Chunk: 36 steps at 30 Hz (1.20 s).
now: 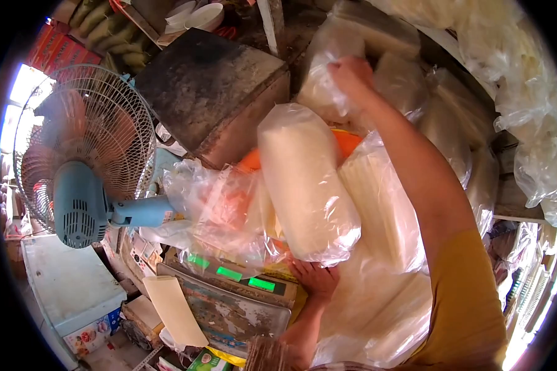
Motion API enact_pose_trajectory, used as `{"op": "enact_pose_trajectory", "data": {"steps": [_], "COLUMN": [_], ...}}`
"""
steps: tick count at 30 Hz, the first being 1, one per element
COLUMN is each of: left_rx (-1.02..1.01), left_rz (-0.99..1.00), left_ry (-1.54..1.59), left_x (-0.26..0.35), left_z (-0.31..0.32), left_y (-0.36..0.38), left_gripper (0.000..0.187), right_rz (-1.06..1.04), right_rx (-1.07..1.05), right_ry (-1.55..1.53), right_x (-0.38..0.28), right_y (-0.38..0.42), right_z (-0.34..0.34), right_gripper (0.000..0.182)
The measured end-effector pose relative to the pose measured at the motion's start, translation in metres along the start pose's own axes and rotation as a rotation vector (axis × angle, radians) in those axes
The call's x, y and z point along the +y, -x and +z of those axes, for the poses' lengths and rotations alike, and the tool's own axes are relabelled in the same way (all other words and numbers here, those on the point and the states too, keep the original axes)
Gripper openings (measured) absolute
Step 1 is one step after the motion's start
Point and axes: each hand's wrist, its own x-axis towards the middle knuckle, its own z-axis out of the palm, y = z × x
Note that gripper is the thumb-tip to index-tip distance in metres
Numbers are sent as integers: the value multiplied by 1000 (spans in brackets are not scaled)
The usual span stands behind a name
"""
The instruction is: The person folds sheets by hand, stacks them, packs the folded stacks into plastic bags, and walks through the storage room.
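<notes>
A tall clear plastic bag packed with pale dry sheets or noodles (303,179) leans in front of me; I cannot make out which they are. My left hand (315,278) is at its lower end, fingers partly hidden by the plastic. Farther away, my right hand (353,77) is closed on the plastic of another filled bag (327,93) in the back stack. Under my right forearm lies one more pale filled bag (384,198). Crumpled clear plastic (223,198) spreads left of the tall bag, with something orange showing behind.
A weighing scale (229,303) with green lit displays stands left of my left hand, a cream card (175,311) across it. A blue fan (80,198) is at the left. Behind sits a dark-topped block (210,80). Plastic-wrapped goods (520,99) hang at the right.
</notes>
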Motion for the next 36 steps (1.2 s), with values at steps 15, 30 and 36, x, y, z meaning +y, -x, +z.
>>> {"op": "enact_pose_trajectory", "data": {"steps": [15, 30, 36], "left_rx": [5, -55, -25], "left_rz": [48, -3, 10], "left_ry": [-18, -70, -50], "left_x": [-5, 1, 3], "left_z": [4, 0, 1], "left_y": [3, 0, 2], "left_gripper": [67, 67, 64], "right_rz": [423, 100, 337], "right_rx": [98, -151, 120], "right_ry": [-1243, -177, 582], "right_x": [30, 54, 90], "right_y": [-11, -35, 26], "right_z": [65, 26, -3], "right_gripper": [36, 66, 84]}}
